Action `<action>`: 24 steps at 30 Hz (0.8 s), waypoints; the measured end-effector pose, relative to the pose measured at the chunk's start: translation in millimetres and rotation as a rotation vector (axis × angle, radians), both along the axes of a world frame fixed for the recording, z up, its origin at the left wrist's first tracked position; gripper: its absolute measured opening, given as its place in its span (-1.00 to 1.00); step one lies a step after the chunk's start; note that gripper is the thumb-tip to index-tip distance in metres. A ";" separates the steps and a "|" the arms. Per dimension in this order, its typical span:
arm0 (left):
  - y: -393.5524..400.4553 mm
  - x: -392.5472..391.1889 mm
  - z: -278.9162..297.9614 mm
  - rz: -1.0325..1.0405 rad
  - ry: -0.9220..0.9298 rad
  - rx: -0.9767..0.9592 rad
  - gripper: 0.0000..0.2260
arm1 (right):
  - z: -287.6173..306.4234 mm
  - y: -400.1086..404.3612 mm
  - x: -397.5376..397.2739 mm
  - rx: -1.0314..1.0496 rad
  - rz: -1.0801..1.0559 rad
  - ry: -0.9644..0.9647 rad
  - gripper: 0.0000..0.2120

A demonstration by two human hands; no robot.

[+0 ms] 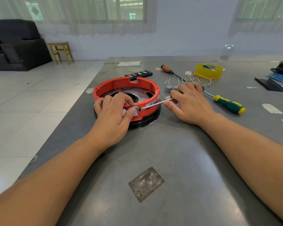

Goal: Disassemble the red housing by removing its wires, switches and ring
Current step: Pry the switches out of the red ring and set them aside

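Gripping the near rim of the red housing [126, 85] with our left hand [114, 111], we press the thumb against one square grey switch [135, 110] set in its outer wall. The housing sits on a black ring [147, 121] on the grey metal table [153, 152], near the table's left edge. Our right hand [191, 101] pinches a thin metal blade [155, 104] whose tip reaches the switch's right side — fingers curled round its far end. Behind that hand we count two loose grey switches [169, 88], several pale wires [194, 79], two screwdrivers — one brown-handled [167, 70], one green and yellow [229, 104] — plus one roll of yellow tape [208, 70] and one black bit case [138, 73].
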State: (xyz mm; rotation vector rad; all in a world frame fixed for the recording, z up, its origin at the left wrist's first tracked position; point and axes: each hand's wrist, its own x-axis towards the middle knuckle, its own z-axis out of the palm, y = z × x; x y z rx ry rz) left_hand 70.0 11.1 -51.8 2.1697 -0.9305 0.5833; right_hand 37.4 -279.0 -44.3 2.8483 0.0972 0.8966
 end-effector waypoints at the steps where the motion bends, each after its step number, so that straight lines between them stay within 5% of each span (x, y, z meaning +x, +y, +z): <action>1: 1.0 0.3 -0.1 -0.013 -0.002 0.004 -0.90 | 0.4 -0.1 1.1 -0.001 0.004 0.008 -0.41; 24: 11.6 3.6 7.1 -0.106 -0.033 -0.052 -0.87 | -11.7 13.1 -47.8 0.121 -0.177 -0.061 -0.40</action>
